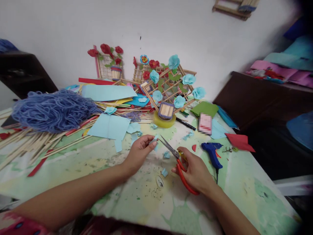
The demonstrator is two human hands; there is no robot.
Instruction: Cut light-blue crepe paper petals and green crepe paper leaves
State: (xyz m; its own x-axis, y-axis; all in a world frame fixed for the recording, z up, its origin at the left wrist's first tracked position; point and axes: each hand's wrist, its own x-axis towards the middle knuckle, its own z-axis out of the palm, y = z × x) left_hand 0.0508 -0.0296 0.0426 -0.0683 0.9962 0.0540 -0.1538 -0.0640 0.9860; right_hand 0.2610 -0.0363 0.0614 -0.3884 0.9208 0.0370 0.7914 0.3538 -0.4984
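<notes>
Between the thumb and fingers of my left hand (pixel 141 150) is a small piece of light blue paper (pixel 155 139). My right hand (pixel 195 169) grips a pair of scissors (pixel 179 163) with red and yellow handles. Its blades are slightly parted and point up and left, their tips close beside the paper. Folded blue paper scraps (pixel 164 172) lie on the table below the blades. To the left rests a larger light blue paper sheet (pixel 110 126), with a blue paper flower (pixel 110 110) at its top edge.
A stick frame with blue paper flowers (pixel 174 62) stands behind a yellow tape roll (pixel 164 120). A blue glue gun (pixel 212 155) lies at right, near red paper (pixel 240 142). Blue yarn (pixel 56 111) and wooden sticks (pixel 36 143) cover the left. A black marker (pixel 186 124) lies behind the scissors.
</notes>
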